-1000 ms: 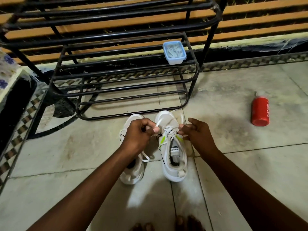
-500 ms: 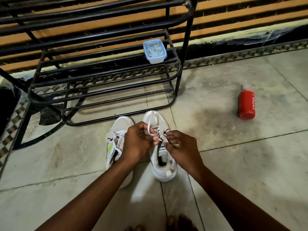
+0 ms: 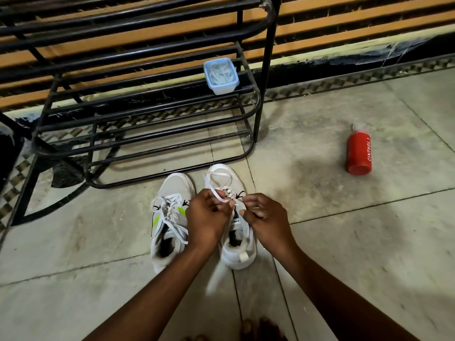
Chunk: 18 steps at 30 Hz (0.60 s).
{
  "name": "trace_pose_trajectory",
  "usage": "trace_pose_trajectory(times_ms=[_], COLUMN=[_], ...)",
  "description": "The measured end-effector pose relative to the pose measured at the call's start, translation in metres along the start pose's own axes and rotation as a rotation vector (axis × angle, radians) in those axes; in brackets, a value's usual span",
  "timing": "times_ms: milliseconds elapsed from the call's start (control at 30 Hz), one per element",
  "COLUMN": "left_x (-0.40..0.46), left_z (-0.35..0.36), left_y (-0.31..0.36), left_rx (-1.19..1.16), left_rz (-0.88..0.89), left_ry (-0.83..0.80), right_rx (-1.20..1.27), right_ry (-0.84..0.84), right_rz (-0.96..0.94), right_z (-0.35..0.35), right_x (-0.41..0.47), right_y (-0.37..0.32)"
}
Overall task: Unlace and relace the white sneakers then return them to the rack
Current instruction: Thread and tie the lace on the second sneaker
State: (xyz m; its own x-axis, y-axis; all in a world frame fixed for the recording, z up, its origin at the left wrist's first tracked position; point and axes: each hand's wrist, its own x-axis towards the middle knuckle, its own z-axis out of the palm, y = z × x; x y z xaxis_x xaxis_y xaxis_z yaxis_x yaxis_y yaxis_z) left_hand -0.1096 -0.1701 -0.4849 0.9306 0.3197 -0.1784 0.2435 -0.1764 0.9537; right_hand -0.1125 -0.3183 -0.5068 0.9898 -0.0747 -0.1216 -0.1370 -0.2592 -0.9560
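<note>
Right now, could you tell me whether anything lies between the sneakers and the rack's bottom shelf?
Nothing visible does. The two sneakers stand on the floor just before the rack; its bottom shelf looks bare, and the blue container sits higher up.

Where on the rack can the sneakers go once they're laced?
The black metal shoe rack shows bare bars on its lower shelves left of the pale blue plastic box. It is crowded in front, where both hands work the white sneakers.
</note>
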Motion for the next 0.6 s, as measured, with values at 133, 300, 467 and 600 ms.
trace_pose_trajectory(times_ms=[133, 300, 467, 600], left_x=[-0.0018, -0.0014, -0.0015, -0.0028], left_z=[0.0026, 0.0001, -0.0034, -0.003], left_y=[-0.0022, -0.0031, -0.0007, -0.0029], left_rx=[0.037, 0.095, 0.196, 0.257], left_rz=[0.03, 0.081, 0.186, 0.198], left_ry=[-0.013, -0.065, -0.069, -0.064], right_rx=[0.01, 0.043, 0.154, 0.212], right_ry=[-0.019, -0.004, -0.017, 0.029], right_rz=[0.005, -0.004, 0.012, 0.017], right_z=[-0.0013, -0.0012, -0.0003, 0.0009], right_x=[0.0023, 0.0045, 0.0035, 0.0006], right_y=[0.0012, 0.002, 0.0028, 0.0023])
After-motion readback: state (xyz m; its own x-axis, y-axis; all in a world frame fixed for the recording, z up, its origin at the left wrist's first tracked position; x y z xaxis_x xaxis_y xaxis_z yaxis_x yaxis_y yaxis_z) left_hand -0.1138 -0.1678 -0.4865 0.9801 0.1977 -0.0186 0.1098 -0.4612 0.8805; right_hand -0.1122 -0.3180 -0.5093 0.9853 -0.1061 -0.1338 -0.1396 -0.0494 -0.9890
